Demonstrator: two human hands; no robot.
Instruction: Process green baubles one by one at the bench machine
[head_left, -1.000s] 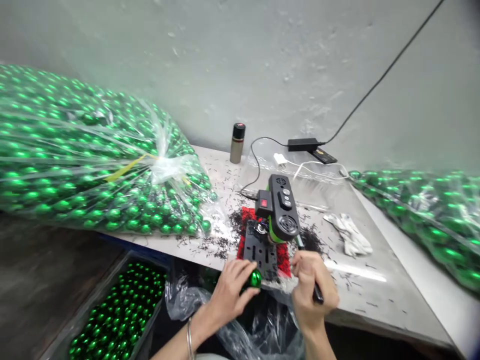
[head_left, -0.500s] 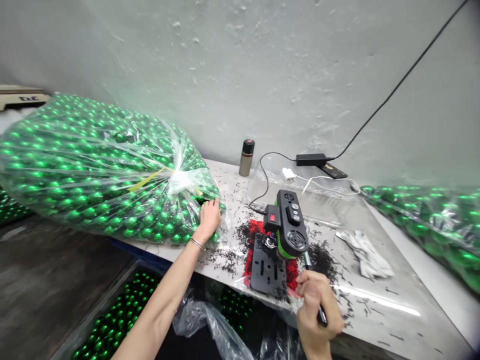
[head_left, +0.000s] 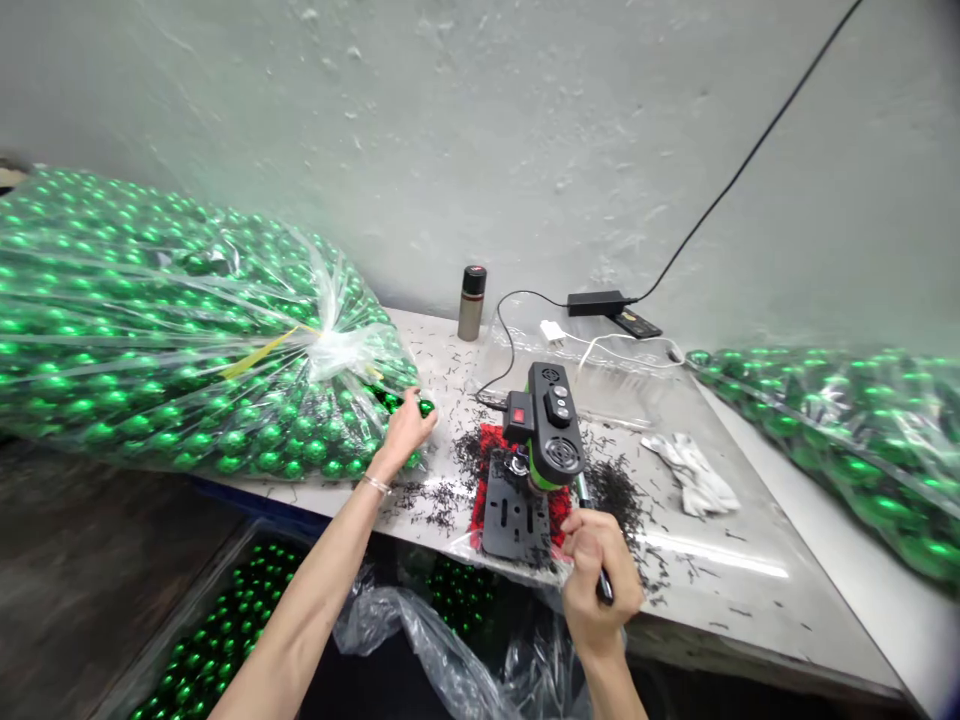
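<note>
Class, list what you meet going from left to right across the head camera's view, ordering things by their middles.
Tied bag of green balls, left hand, black-capped bottle, black machine, right hand, white gloves, second bag of green balls.

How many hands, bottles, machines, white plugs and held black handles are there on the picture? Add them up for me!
Hands: 2 (left hand, right hand)
Bottle: 1
Machine: 1
White plug: 1
Black handle: 1
Total: 6
</note>
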